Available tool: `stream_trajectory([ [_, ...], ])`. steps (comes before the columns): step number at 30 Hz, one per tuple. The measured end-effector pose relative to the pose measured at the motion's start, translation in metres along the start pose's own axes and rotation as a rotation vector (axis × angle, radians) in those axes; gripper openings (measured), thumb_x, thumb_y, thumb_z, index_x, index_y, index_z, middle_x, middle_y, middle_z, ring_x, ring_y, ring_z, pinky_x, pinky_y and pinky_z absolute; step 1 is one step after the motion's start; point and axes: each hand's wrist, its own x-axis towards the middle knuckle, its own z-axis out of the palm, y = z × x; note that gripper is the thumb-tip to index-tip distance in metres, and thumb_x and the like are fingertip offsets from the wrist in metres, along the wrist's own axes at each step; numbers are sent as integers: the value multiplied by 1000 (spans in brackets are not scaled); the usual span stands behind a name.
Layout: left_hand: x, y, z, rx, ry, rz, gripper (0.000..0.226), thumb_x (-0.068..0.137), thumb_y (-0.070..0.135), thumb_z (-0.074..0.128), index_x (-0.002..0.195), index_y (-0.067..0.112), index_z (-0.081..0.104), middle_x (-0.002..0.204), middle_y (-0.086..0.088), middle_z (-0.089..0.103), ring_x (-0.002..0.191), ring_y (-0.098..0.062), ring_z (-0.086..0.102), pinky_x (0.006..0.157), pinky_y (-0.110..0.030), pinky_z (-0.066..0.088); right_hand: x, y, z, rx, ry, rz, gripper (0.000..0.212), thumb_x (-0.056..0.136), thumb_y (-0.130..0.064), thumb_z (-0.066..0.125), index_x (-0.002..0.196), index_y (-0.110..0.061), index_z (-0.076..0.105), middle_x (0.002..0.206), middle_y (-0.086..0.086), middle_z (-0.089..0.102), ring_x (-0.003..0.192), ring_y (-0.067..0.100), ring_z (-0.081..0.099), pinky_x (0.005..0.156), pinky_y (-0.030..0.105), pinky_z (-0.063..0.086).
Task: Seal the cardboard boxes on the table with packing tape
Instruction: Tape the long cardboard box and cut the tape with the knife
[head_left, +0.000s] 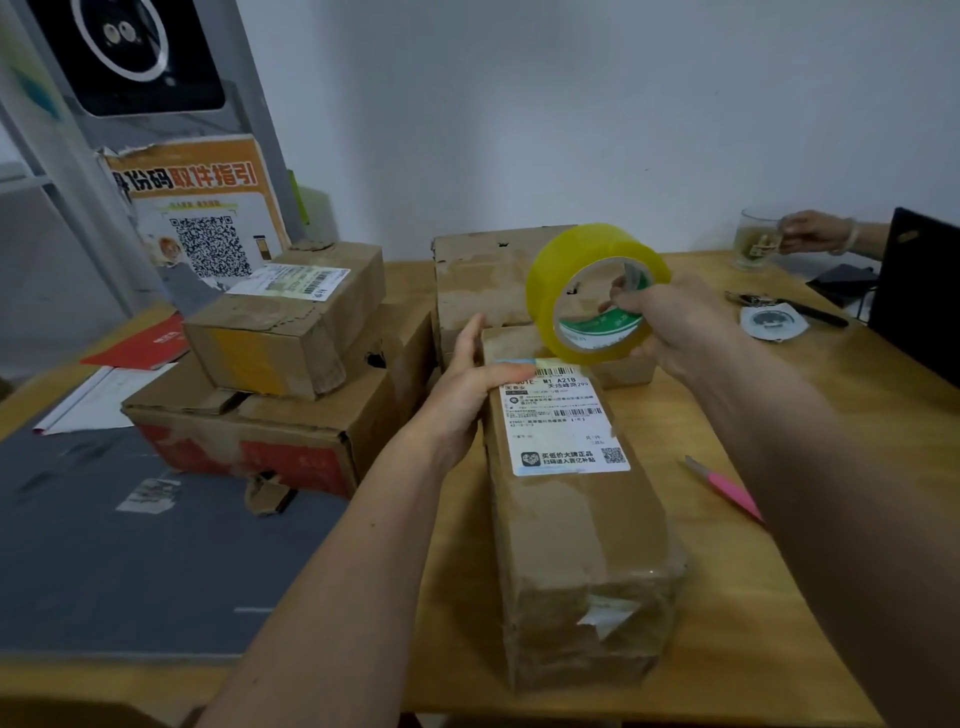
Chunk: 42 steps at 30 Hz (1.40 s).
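Long box (576, 519) lies lengthwise on wooden table (727, 571), centre of view, white label (563, 421) on its far half. L hand (470, 384) grips box's far-L edge, thumb laid across top onto a strip of tape by the label. R hand (680, 325) holds yellow tape roll (595, 293) just above box's far end, at 12 o'clock, fingers hooked through the core. Stacked boxes (291, 364) at 10 o'clock; another box (483, 280) behind. Pink pen (724, 488) at 3 o'clock. Second person's hand (813, 231) on glass mug (756, 244), 2 o'clock.
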Motion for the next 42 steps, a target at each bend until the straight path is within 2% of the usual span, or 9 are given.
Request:
stream_trajectory([
  [3,-2,0,0,-16,1,21,109,64,19,79,154,43,21,149,9,37,122,-25,60,105,-45,47,2,1,-11,-92,22,-81,31,90,5,55,117,-10,55,113,17,63,101,31,63,89,53,53],
  [10,-4,1,-4,16,-14,17,92,67,22,78,144,49,36,125,-2,66,108,-26,69,101,-44,50,12,17,-48,-152,93,-106,54,90,3,56,139,-14,44,129,15,55,118,35,53,98,57,46],
  [15,-6,1,-1,-12,-19,-5,88,72,15,77,143,48,38,125,-12,67,103,-29,71,89,-41,54,21,50,-58,-89,92,15,54,90,6,54,140,-10,43,127,17,57,115,35,55,96,58,47],
  [23,-17,0,3,-75,-7,-151,107,74,18,79,157,37,15,133,-12,63,116,-32,64,107,-54,43,11,105,-41,205,74,172,36,91,6,55,125,-6,54,120,17,63,101,30,64,75,45,55],
  [27,-26,5,0,-63,-80,-282,51,74,35,73,121,15,66,116,-12,72,105,-29,68,101,-50,49,-6,115,-32,453,35,281,35,92,-9,59,126,-5,55,119,19,65,105,34,65,90,50,52],
  [30,-27,6,-7,-179,-70,-268,35,76,30,68,106,13,71,103,-12,74,88,-26,73,79,-42,59,-25,121,-14,502,-141,393,34,86,-29,63,114,-10,64,107,14,72,98,30,67,92,43,52],
  [34,-33,3,-20,-383,-71,-314,39,81,25,65,115,6,65,97,-14,74,78,-25,74,64,-38,62,-32,106,10,408,-154,333,23,78,-38,70,97,-24,68,76,-4,67,65,12,56,61,25,43],
  [39,-38,-12,-18,-493,-105,-213,38,89,10,51,125,-1,57,126,-18,54,111,-29,55,113,-48,33,-14,50,3,49,30,98,33,84,-30,70,111,-13,62,80,2,61,64,15,51,41,18,39],
  [42,-39,-18,-12,-347,-29,-197,31,90,0,47,104,12,72,122,-17,57,110,-30,55,101,-44,43,-14,35,6,-134,77,-53,29,87,-22,68,111,-10,61,108,15,65,93,29,62,73,39,56],
])
